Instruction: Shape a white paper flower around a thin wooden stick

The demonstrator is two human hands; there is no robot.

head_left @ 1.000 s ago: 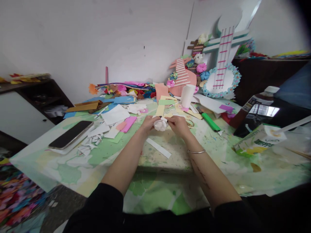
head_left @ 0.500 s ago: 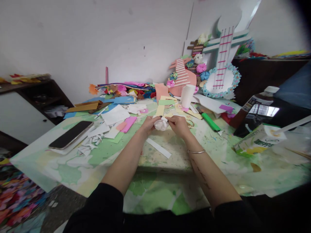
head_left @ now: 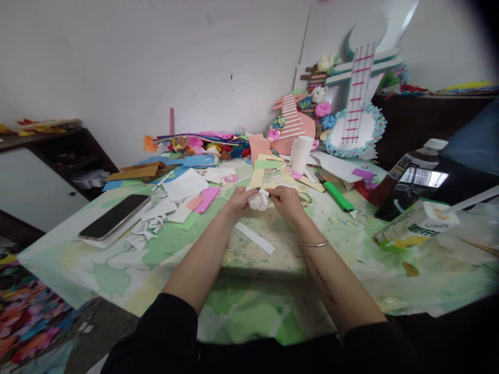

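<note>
A white paper flower (head_left: 258,201) with crumpled, rounded petals is held between my two hands, above the middle of the table. My left hand (head_left: 238,201) grips its left side, thumb along the top. On the opposite side, the fingertips of my right hand (head_left: 287,200) pinch its upper right edge. Below the flower a white paper strip (head_left: 255,238) lies on the tablecloth. Gold-handled scissors (head_left: 305,198) rest just beyond my right hand, partly hidden by it.
A green utility knife (head_left: 337,196) and a white paper roll (head_left: 301,154) are behind my right hand. Rightward stand a dark bottle (head_left: 409,176) and a drink carton (head_left: 419,224). To the left lie a phone (head_left: 115,216), white scraps (head_left: 148,226) and coloured paper. Paper instruments lean at the back.
The white flower has turned slightly between my fingers, and its petals look rounder and face me more. Both arms stay almost in place.
</note>
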